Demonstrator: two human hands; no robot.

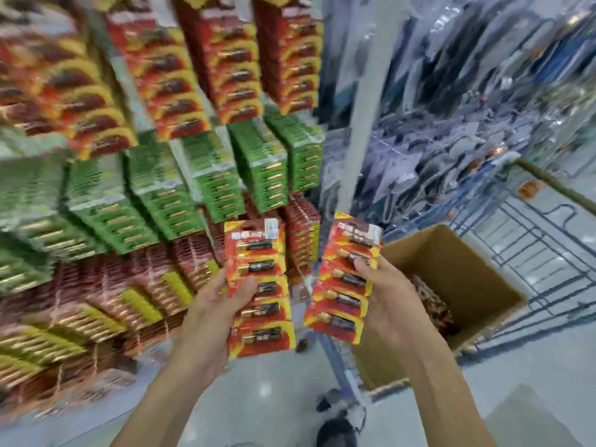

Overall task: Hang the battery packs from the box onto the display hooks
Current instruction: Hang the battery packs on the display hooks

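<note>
Head view shows red-yellow battery packs in strips.

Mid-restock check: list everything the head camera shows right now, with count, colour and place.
left strip: one, red-yellow, left hand
right strip: one, red-yellow, right hand
box: one, brown, open, right, by the cart
boxed packs: count unclear, reddish, inside box
cart: one, wire, far right
red hung packs: many, red-yellow, top and bottom rows
green hung packs: many, green, middle row
post: one, white, centre
bagged goods: many, blue-clear, blurred, upper right
floor: pale grey, below
left hand: grips left strip
right hand: grips right strip
</note>
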